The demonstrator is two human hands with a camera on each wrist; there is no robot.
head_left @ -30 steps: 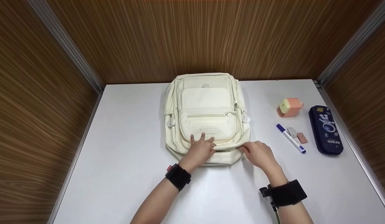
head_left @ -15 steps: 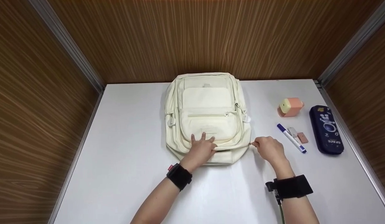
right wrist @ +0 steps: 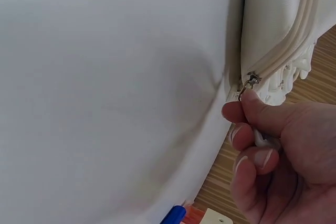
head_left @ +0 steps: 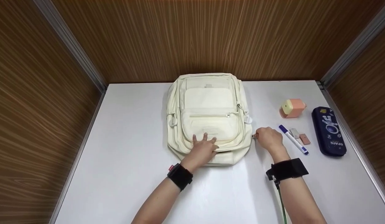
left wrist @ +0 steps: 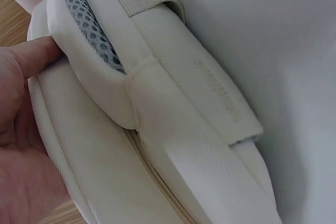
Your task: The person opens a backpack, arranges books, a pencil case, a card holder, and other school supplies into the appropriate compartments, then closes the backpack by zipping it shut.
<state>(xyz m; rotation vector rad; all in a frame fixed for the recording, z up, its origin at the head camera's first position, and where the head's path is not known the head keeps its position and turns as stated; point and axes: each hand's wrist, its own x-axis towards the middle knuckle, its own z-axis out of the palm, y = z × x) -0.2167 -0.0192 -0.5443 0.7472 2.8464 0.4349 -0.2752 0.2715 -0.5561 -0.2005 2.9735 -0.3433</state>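
A cream backpack (head_left: 209, 98) lies flat on the white table in the head view. My left hand (head_left: 200, 152) rests on its near end with the fingers spread. In the left wrist view, the left hand (left wrist: 26, 182) lies against the bag's fabric beside a padded strap (left wrist: 86, 22) with grey mesh. At the bag's right side, my right hand (head_left: 269, 137) holds a zipper pull (head_left: 254, 136). The right wrist view shows its thumb and forefinger pinching that metal pull (right wrist: 241, 92), below the slider (right wrist: 253, 79) on the curved zipper.
Right of the bag lie a blue-capped marker (head_left: 293, 139), a grey-white eraser-like piece (head_left: 294, 133) and a small pink block (head_left: 304, 139). Beyond them stands a pink and yellow pencil sharpener (head_left: 292, 108). A navy pencil case (head_left: 329, 132) lies near the right edge. Wood-patterned panels (head_left: 192, 40) enclose the table.
My right hand has moved from the bag's near right corner outward and then farther up its right side, with the zipper pull. The left hand has stayed in place on the bag.
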